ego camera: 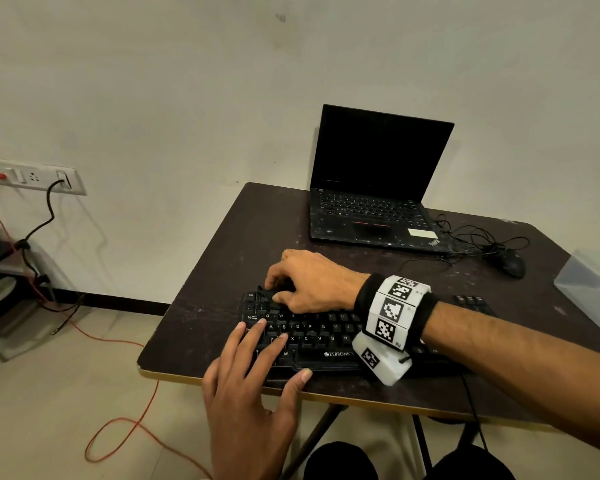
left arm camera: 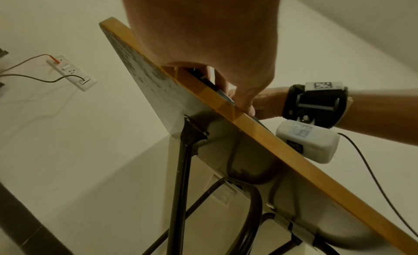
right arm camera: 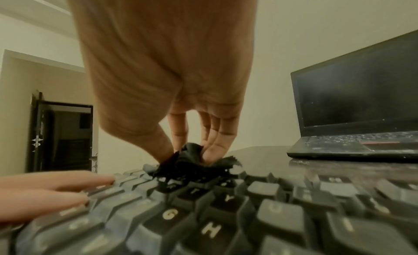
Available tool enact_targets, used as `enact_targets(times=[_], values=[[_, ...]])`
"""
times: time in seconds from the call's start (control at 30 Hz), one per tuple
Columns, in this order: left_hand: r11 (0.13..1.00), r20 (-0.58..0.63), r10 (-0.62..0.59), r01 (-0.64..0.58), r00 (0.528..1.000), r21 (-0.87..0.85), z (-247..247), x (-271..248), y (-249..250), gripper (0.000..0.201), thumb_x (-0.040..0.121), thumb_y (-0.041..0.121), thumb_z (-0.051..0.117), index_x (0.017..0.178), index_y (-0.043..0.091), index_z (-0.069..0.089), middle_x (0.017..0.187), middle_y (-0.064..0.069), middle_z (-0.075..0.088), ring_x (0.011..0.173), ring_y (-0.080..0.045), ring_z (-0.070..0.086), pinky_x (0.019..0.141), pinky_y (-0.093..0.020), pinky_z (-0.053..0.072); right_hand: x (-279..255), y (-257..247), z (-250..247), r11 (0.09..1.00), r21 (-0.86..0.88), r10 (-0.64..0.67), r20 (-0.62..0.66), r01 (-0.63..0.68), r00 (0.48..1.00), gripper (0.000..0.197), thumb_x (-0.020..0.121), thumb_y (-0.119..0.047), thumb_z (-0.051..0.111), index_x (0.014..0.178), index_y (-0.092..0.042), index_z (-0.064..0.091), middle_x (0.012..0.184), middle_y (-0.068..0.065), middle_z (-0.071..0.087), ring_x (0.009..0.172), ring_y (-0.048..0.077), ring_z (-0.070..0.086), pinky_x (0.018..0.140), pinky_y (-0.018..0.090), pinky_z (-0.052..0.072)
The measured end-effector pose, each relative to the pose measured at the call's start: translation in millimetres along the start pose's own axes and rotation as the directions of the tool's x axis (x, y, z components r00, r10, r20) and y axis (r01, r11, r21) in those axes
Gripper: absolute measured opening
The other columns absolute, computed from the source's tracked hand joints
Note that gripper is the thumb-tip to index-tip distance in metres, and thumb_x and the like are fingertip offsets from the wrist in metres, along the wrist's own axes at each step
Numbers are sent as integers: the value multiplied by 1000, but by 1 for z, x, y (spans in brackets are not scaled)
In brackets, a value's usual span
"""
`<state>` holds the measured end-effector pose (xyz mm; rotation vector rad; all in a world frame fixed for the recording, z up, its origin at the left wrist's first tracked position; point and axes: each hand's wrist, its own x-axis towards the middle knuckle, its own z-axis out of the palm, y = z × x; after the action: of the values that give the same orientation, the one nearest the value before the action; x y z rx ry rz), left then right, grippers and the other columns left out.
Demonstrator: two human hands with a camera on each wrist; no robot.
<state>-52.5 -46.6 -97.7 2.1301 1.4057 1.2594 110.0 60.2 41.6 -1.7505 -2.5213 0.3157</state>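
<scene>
Dark counter [ego camera: 215,271] bears a keyboard [ego camera: 326,337]; left hand [ego camera: 250,393] rests flat on it; right-wrist view alone shows right hand [right arm camera: 167,71] pinching black cloth [right arm camera: 190,162].

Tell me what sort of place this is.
Probably a plain home or small-office room used as a computer desk: a table carries an open laptop and a keyboard, on which the right hand pinches a dark cloth, and cables run to a wall socket panel.
</scene>
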Motion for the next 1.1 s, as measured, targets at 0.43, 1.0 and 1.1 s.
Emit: enact_targets(times=[0.43, 1.0, 1.1], values=[[1000, 4, -13, 13, 1000, -13, 1, 1, -1, 53, 86, 72, 55, 130, 45, 66, 156, 22, 46, 153, -5, 29, 108, -30, 20, -13, 14, 8, 993, 115, -10, -102, 22, 995, 9, 92, -20, 81, 99, -25, 82, 96, -10, 79, 92, 4, 70, 85, 21, 56], [998, -8, -41, 41, 999, -49, -1, 0, 2, 53, 88, 68, 58, 134, 43, 64, 157, 22, 45, 154, -3, 26, 116, -29, 18, -23, 31, 12, 991, 133, 37, -111, -22, 993, 9, 95, -23, 80, 101, -28, 82, 100, -11, 79, 92, 3, 69, 87, 24, 57], [998, -12, -41, 40, 999, -44, -2, -2, 2, 52, 88, 67, 57, 133, 41, 65, 157, 20, 46, 154, -3, 27, 114, -36, 24, -19, 40, 7, 984, 137, 134, -146, -114, 980, 8, 94, -22, 80, 99, -27, 82, 96, -10, 79, 90, 5, 69, 92, 29, 58]])
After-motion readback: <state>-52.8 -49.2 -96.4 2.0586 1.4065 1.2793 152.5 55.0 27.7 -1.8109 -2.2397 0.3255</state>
